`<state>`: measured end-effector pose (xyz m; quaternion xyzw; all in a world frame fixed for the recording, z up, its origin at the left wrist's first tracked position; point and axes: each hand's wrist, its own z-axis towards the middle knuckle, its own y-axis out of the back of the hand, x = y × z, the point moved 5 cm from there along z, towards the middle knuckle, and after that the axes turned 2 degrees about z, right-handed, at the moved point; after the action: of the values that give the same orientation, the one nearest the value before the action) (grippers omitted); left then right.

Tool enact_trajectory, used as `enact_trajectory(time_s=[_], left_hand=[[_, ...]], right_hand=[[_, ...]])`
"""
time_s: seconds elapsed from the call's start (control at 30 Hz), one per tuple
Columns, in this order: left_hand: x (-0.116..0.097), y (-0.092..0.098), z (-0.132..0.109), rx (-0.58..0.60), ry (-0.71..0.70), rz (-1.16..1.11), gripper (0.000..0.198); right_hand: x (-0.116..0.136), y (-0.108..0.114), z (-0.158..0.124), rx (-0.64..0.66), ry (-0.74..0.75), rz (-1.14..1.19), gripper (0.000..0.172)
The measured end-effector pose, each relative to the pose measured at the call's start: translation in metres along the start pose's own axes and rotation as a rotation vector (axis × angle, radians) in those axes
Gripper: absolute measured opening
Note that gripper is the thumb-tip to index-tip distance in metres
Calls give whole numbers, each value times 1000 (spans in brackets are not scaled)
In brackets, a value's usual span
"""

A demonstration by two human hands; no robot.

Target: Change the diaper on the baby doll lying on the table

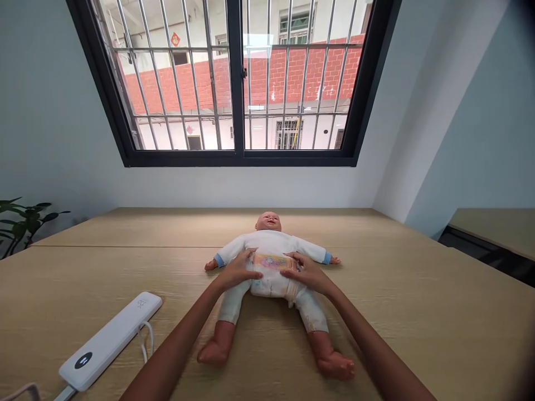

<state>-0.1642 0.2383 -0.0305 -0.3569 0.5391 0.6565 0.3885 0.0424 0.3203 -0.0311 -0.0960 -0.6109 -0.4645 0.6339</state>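
A baby doll (pixel 261 241) lies on its back on the wooden table, head toward the window, arms spread and legs apart. It wears a white long-sleeved outfit with blue cuffs, and a diaper (pixel 267 287) with a printed orange-yellow waistband is around its hips over the clothing. My left hand (pixel 239 271) rests at the diaper's left side, thumb apart from the fingers. On the opposite side my right hand (pixel 308 273) touches the diaper in the same way, its fingers spread. Parts of the diaper's sides are hidden under both hands.
A white power bank (pixel 111 340) with a lit display and cables lies at the table's (pixel 418 301) front left. Plant leaves (pixel 31 220) show at the left edge. Behind the table is a wall with a barred, dark-framed window (pixel 240 159).
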Motion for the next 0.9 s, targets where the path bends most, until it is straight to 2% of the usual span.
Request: enact_trajectory(time_s=[0.2,0.33,0.47,0.53,0.6,0.7,0.77,0.83,0.9], left_hand=[[0,-2,-6,-11,25,12,58],[-9,-5,-14,69,34,7,43],[-29,-4,-38,35,22,141,39],[-43,-8,-58,39,-37,227,26],[-55,-18,-84,127,-102,314,8],[-62,-32,-128,379,-97,439,17],[-64,-31,-149,503,-52,444,23],[-65,-21,-156,556,-17,364,19],[-62,-8,-144,491,15,213,21]], right_hand=[[7,-10,-4,64,2,140,41],[15,-11,-17,66,14,54,34],[31,-8,-45,64,50,-96,30],[38,-9,-65,63,74,-130,24],[46,-14,-88,104,107,-149,19],[60,-32,-127,255,128,-201,21],[70,-39,-148,343,103,-204,28],[79,-40,-158,449,58,-151,32],[84,-30,-150,462,-2,-20,35]])
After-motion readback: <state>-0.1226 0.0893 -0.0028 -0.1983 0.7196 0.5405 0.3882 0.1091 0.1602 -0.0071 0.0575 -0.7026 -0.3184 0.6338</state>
